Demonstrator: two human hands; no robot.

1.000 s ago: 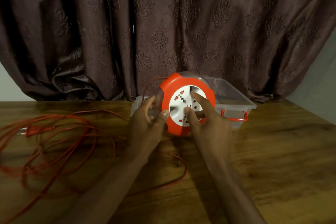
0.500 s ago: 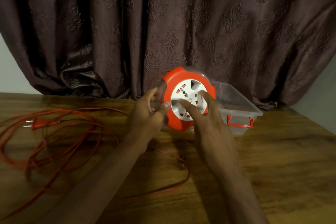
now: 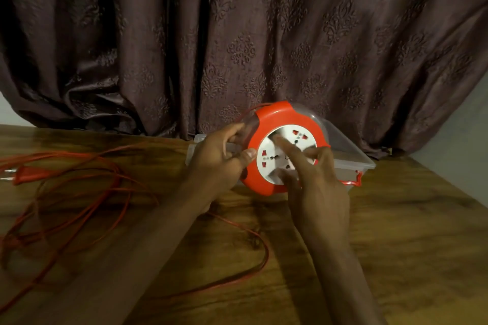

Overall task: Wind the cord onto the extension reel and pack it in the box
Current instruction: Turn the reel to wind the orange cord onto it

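I'm holding the reel point(image 3: 286, 148) upright above the bench point(image 3: 396, 245), left hand point(image 3: 219, 163) gripping its rim, right hand point(image 3: 314, 182) fingers pressing its white face. Cord point(image 3: 79, 192) lying loose left; box point(image 3: 351, 153) behind. I'm reading no writing.

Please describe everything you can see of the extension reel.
The extension reel is a round orange plastic case with a clear rim and a white socket face. It is held upright above the table, before the clear box. The left hand grips its left edge; the right hand's fingers press the white face. Orange cord trails from it.
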